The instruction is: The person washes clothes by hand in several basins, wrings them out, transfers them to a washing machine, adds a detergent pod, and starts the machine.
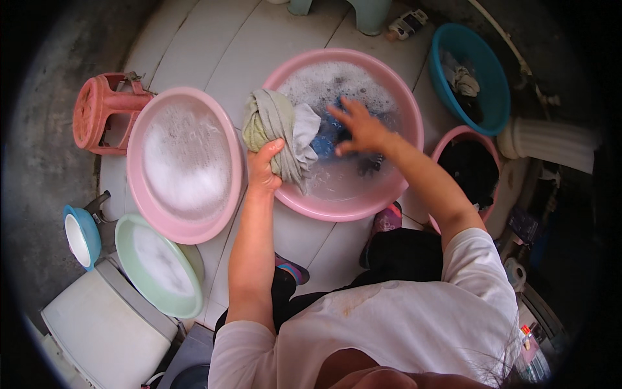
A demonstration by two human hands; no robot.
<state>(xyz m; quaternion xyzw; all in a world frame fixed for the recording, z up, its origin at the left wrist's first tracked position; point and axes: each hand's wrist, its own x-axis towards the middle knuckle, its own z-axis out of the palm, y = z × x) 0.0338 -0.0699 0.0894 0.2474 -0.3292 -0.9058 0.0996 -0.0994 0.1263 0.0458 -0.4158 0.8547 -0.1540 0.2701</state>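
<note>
tile flr (217, 55); grey cloth (277, 117) in l hand (264, 167)

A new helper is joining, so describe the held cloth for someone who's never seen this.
Find the largest pink basin, sudsy, near the centre. At its left side, the left grip holds the bundled cloth. It is pale grey-green and in hand, whereas the blue cloth sits in the water.

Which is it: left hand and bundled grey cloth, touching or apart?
Touching: the head view shows the left hand gripping the bundled grey cloth, thumb across it.
</note>
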